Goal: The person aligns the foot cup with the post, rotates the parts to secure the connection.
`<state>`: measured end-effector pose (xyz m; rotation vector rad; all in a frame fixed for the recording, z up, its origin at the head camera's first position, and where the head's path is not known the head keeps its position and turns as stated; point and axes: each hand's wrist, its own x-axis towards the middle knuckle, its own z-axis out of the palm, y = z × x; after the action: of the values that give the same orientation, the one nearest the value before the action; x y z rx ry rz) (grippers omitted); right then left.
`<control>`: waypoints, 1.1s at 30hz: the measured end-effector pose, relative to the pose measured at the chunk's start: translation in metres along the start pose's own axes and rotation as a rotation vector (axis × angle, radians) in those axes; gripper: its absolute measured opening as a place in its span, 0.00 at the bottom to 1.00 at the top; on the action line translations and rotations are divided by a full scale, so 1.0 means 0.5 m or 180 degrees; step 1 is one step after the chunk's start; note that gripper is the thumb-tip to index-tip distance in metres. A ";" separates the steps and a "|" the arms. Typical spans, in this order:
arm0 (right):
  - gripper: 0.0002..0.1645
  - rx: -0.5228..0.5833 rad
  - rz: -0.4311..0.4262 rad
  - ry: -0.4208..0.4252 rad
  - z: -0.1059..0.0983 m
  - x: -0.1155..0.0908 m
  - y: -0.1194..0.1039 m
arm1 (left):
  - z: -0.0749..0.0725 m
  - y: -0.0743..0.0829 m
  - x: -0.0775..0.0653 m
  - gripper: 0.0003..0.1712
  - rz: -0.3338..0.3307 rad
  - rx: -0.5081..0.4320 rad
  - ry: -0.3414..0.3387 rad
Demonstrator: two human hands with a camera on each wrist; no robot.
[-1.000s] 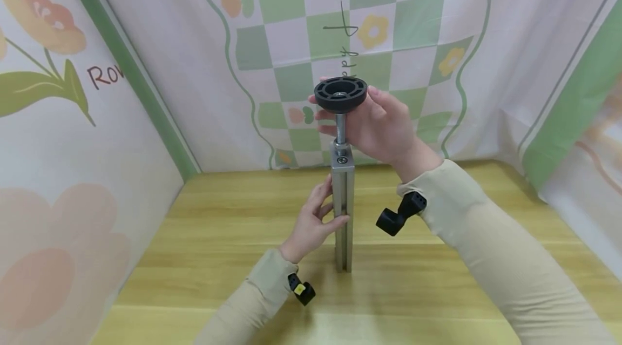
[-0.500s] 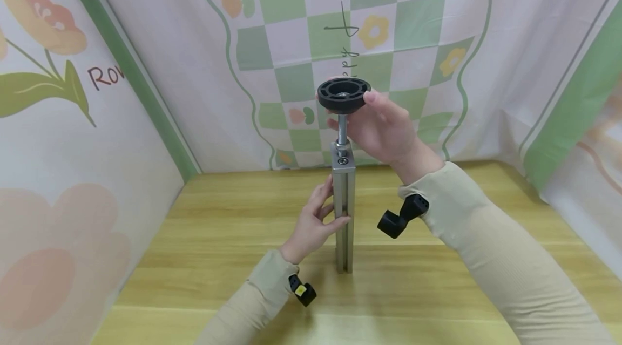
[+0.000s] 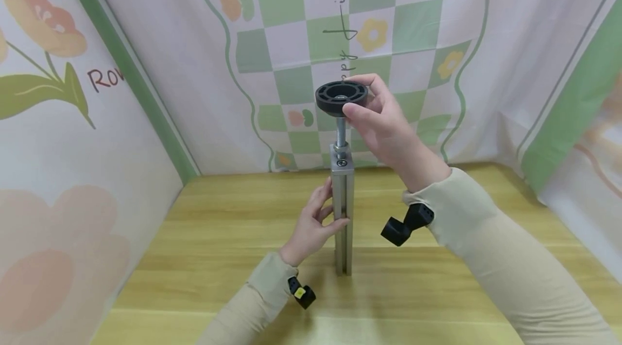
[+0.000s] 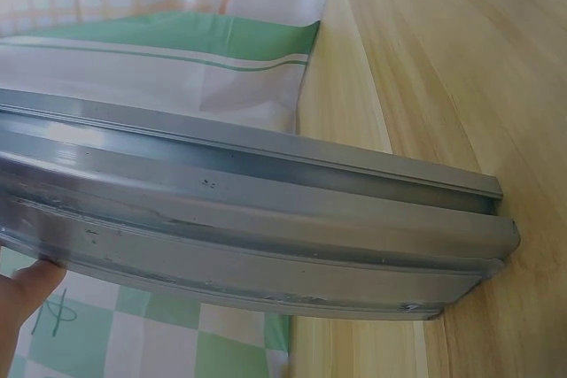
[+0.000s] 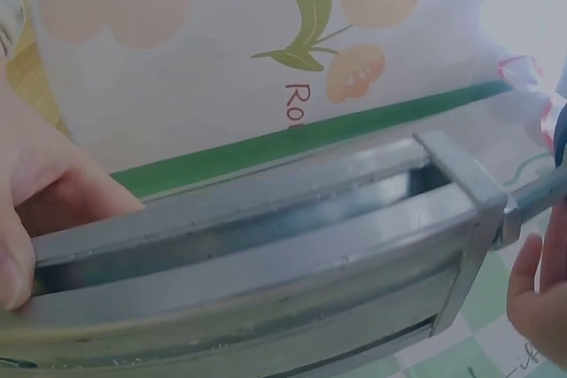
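Note:
An aluminium profile (image 3: pixel 343 248) stands upright on the wooden table in the head view. A threaded rod (image 3: pixel 341 130) with a nut rises from its end plate and carries a round black levelling foot (image 3: pixel 329 108), hollow side up. My left hand (image 3: pixel 310 230) grips the profile around mid-height, thumb on the near face. My right hand (image 3: pixel 389 132) holds the foot's rim at the right, thumb in front and a finger behind; its other fingers are largely hidden. The left wrist view shows the profile's slotted lower end on the tabletop.
The wooden table (image 3: pixel 204 242) spreads out around the profile's base. Printed curtains (image 3: pixel 282 42) close off the back and both sides. A black camera mount (image 3: pixel 405 223) sits on the right wrist and another (image 3: pixel 302 292) on the left.
My right hand has gone from fingers spread behind the levelling foot to holding its right rim, with the thumb brought round to the front. The left hand and profile stay put.

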<state>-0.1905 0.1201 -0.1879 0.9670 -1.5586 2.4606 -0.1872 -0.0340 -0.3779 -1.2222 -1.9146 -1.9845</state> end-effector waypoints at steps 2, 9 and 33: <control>0.21 -0.0203 0.0004 0.0147 0.009 -0.003 -0.005 | 0.000 0.001 -0.001 0.58 -0.0012 -0.0012 0.0005; 0.24 -0.1147 0.0030 0.0685 0.044 -0.012 -0.019 | -0.001 0.000 -0.001 0.59 0.0010 -0.0030 0.0000; 0.33 0.0398 -0.0050 -0.0691 -0.022 0.018 0.015 | 0.002 0.002 -0.002 0.57 -0.0111 -0.0026 0.0024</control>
<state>-0.2057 0.1233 -0.1920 1.3002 -1.4596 2.5416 -0.1855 -0.0338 -0.3781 -1.1896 -1.9393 -2.0129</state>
